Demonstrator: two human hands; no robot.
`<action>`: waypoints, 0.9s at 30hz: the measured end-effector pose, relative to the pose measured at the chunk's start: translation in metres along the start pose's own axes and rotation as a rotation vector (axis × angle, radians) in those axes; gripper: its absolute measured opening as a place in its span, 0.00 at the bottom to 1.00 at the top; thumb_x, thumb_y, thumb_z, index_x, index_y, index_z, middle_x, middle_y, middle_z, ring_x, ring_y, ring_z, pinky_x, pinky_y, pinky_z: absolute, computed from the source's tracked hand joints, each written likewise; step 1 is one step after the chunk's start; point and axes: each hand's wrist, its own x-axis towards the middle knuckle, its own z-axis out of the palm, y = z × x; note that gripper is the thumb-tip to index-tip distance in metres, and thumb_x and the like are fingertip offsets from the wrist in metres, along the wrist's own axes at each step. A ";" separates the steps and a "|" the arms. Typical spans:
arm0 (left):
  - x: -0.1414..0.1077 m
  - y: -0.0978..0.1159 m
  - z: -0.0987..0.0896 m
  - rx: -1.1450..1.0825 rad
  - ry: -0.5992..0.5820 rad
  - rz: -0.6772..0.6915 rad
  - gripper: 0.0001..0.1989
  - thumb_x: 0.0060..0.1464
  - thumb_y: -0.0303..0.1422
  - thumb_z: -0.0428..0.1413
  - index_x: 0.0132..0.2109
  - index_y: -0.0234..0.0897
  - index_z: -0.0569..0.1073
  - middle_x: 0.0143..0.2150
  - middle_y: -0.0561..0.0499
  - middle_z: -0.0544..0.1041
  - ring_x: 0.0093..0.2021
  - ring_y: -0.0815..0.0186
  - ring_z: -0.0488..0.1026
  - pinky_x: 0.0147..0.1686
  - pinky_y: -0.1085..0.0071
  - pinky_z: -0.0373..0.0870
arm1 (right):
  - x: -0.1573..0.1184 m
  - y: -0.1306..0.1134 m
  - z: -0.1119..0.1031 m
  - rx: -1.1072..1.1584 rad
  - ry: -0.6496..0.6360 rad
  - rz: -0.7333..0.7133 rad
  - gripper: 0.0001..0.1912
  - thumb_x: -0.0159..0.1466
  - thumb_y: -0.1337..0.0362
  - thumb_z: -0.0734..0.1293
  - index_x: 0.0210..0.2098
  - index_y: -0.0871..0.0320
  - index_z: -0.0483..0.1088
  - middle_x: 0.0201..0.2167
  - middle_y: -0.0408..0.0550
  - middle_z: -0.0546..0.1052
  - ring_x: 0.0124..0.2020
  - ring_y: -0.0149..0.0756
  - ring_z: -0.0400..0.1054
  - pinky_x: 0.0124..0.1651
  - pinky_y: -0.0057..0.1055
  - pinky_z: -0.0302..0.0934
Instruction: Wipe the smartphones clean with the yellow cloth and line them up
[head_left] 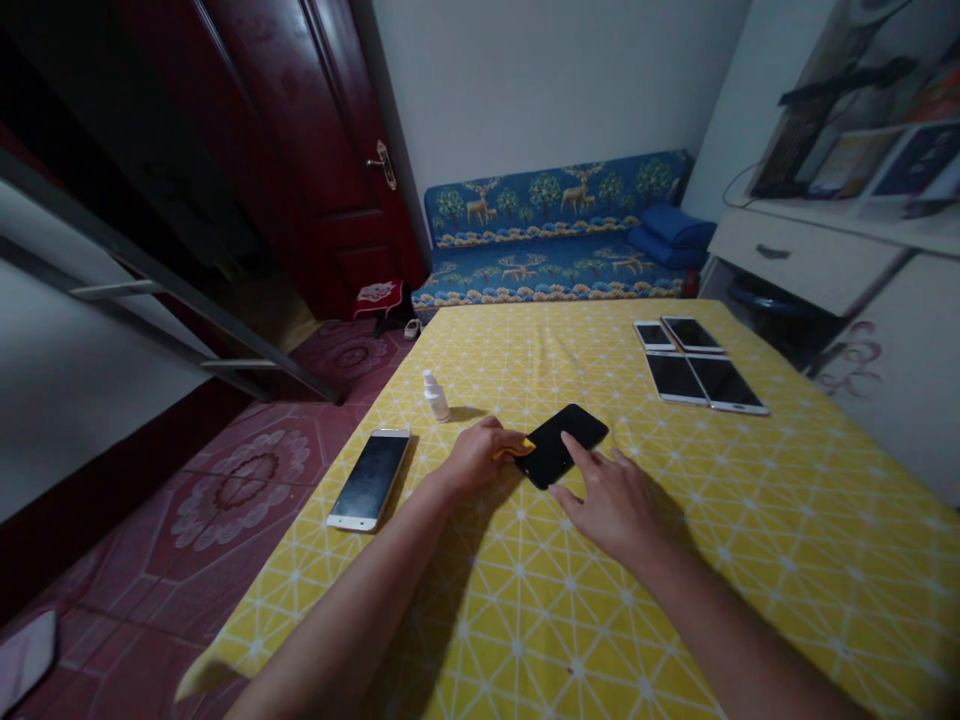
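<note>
A black phone [551, 450] lies face up on the yellow patterned tablecloth [525, 590]. My left hand [480, 455] is closed on a small orange cloth [514, 450] at the phone's left edge. On the other side, my right hand [611, 495] has its fingers apart, the index fingertip on the phone's screen and the thumb near its lower corner. A white spray bottle [436, 397] stands upright beyond my left hand. Left of my left forearm lies a white-framed phone [370, 480] with a dark screen.
Several phones [701, 380] lie grouped at the table's far right. Behind the table is a blue patterned sofa [540, 240], with a white desk [817, 260] to the right. A red door [322, 130] and a metal ladder [165, 280] are on the left.
</note>
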 end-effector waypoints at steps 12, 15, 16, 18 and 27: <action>-0.002 -0.003 0.010 -0.093 0.052 -0.054 0.21 0.53 0.20 0.58 0.49 0.46 0.82 0.48 0.51 0.83 0.44 0.62 0.76 0.44 0.69 0.72 | 0.023 0.062 0.032 0.193 0.158 0.118 0.36 0.62 0.50 0.67 0.64 0.63 0.62 0.63 0.63 0.69 0.64 0.54 0.61 0.63 0.51 0.56; -0.003 -0.002 0.013 -0.081 0.069 -0.078 0.23 0.51 0.18 0.57 0.49 0.47 0.82 0.47 0.51 0.83 0.45 0.62 0.76 0.44 0.69 0.72 | 0.024 0.066 0.037 0.201 0.087 0.077 0.41 0.60 0.48 0.68 0.67 0.60 0.57 0.64 0.63 0.67 0.65 0.55 0.60 0.64 0.55 0.52; -0.003 -0.002 0.013 -0.081 0.073 -0.087 0.23 0.51 0.18 0.57 0.50 0.47 0.82 0.47 0.51 0.83 0.45 0.62 0.76 0.45 0.69 0.73 | 0.024 0.066 0.037 0.209 0.078 0.076 0.42 0.59 0.48 0.68 0.67 0.59 0.56 0.64 0.63 0.68 0.64 0.55 0.62 0.63 0.54 0.53; -0.003 -0.001 0.014 -0.090 0.075 -0.099 0.23 0.52 0.18 0.57 0.49 0.46 0.82 0.48 0.51 0.83 0.45 0.62 0.76 0.45 0.69 0.73 | 0.024 0.066 0.033 0.219 0.078 0.094 0.42 0.59 0.49 0.69 0.67 0.58 0.56 0.61 0.62 0.71 0.60 0.54 0.66 0.60 0.51 0.58; -0.002 -0.001 0.016 -0.138 0.082 -0.176 0.20 0.55 0.19 0.55 0.49 0.46 0.82 0.47 0.52 0.83 0.45 0.63 0.75 0.48 0.68 0.73 | 0.022 0.068 0.013 0.057 0.072 0.197 0.33 0.59 0.44 0.68 0.58 0.56 0.69 0.45 0.56 0.80 0.47 0.55 0.73 0.50 0.49 0.63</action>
